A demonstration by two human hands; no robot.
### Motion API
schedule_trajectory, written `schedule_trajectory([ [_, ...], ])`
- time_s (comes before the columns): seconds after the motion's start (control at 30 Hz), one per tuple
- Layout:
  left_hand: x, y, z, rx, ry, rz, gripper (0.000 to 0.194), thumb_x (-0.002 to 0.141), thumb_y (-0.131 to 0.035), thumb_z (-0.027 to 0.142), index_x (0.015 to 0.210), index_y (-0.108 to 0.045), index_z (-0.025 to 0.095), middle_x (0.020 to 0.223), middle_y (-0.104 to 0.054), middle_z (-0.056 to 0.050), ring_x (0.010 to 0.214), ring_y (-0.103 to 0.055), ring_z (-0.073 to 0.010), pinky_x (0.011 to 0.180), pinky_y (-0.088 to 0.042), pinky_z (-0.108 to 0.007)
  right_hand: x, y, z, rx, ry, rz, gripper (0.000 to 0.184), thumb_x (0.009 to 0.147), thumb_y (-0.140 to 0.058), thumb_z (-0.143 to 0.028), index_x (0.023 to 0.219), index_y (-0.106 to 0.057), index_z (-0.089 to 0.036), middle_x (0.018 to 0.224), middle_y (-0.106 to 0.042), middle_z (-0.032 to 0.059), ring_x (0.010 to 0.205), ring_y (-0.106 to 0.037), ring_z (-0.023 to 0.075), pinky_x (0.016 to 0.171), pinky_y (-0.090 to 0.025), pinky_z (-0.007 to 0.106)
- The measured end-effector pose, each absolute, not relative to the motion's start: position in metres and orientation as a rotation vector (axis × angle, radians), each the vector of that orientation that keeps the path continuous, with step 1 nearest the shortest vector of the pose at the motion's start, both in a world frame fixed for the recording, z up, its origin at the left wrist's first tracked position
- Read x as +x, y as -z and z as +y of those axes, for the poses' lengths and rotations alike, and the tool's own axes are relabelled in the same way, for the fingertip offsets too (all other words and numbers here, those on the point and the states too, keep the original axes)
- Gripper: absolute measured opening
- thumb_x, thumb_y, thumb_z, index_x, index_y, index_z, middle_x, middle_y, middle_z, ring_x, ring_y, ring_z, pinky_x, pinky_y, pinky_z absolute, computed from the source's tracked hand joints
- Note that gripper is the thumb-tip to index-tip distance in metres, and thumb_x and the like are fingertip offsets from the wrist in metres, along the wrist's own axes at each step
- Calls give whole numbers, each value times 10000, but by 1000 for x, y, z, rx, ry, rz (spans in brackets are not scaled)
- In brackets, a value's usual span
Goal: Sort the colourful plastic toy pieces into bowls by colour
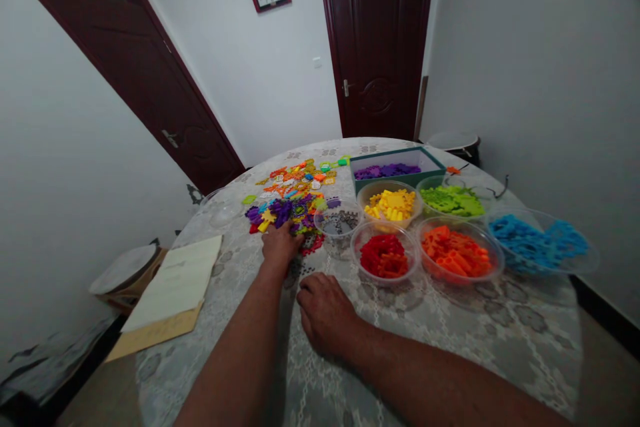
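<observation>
My left hand (281,245) reaches to the near edge of a heap of mixed plastic gear pieces, its fingers apart and touching the pieces. Purple pieces (281,211) and a yellow piece (267,219) lie at its fingertips. Red gear pieces (313,245) are just right of its thumb. My right hand (327,312) rests on the table nearer to me, fingers curled under; anything inside them is hidden. A clear bowl with grey gear pieces (338,221) stands beyond it, beside the heap.
Clear bowls hold red (383,255), orange (455,252), yellow (393,204), green (451,201) and blue pieces (537,240) on the right. Behind them is a box (435,161) with purple pieces. An open notebook (175,280) lies left on the patterned tablecloth (440,340).
</observation>
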State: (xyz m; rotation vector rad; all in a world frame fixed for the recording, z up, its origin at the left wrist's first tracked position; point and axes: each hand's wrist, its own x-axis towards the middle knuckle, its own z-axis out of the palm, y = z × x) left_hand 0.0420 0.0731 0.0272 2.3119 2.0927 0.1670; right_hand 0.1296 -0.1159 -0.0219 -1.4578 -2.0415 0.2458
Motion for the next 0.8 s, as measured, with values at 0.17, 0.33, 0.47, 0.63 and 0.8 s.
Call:
schedule_trajectory([
  [0.17, 38, -37, 77, 2331, -96, 2035, 587, 881, -707, 519, 1433, -667, 325, 1355, -682, -147, 1253, -628, -359, 1025, -489, -420, 129, 22, -115, -1457, -246, -2034, 185, 945, -626, -164, 1111, -707, -187, 1222, -660, 120, 1196, -526, 283, 1047, -430, 445],
  [0.33, 25, -41, 63, 2373, -69, 2001, 485, 928, -638, 329, 1412, -671, 314, 1312, -690, -145, 1177, -681, -308, 959, -508, -361, 130, 24, -114, -1448, -232, -2047, 175, 935, -641, -180, 1097, -708, -186, 1215, -664, 116, 1179, -534, 281, 1030, -436, 440],
  [0.47, 15, -39, 41, 2414, -58, 1975, 493, 948, -583, 240, 1433, -640, 306, 1287, -675, -141, 1113, -705, -282, 920, -516, -334, 130, 25, -114, -1450, -250, -2025, 163, 944, -633, -170, 1084, -714, -184, 1200, -671, 103, 1170, -539, 264, 1036, -431, 422],
  [0.63, 9, -38, 19, 2443, -77, 1937, 438, 938, -574, 182, 1342, -679, 314, 1326, -664, -102, 1148, -685, -254, 946, -504, -306, 129, 25, -114, -1442, -256, -2025, 159, 967, -613, -161, 1086, -718, -173, 1174, -675, 110, 1160, -545, 260, 1035, -432, 421],
  [0.8, 8, -39, 6, 2452, -146, 1875, 375, 924, -556, 116, 1213, -733, 278, 1311, -685, -94, 1152, -671, -244, 979, -490, -293, 129, 28, -112, -1452, -256, -2018, 148, 970, -616, -159, 1067, -727, -169, 1147, -683, 105, 1131, -569, 254, 1036, -449, 401],
])
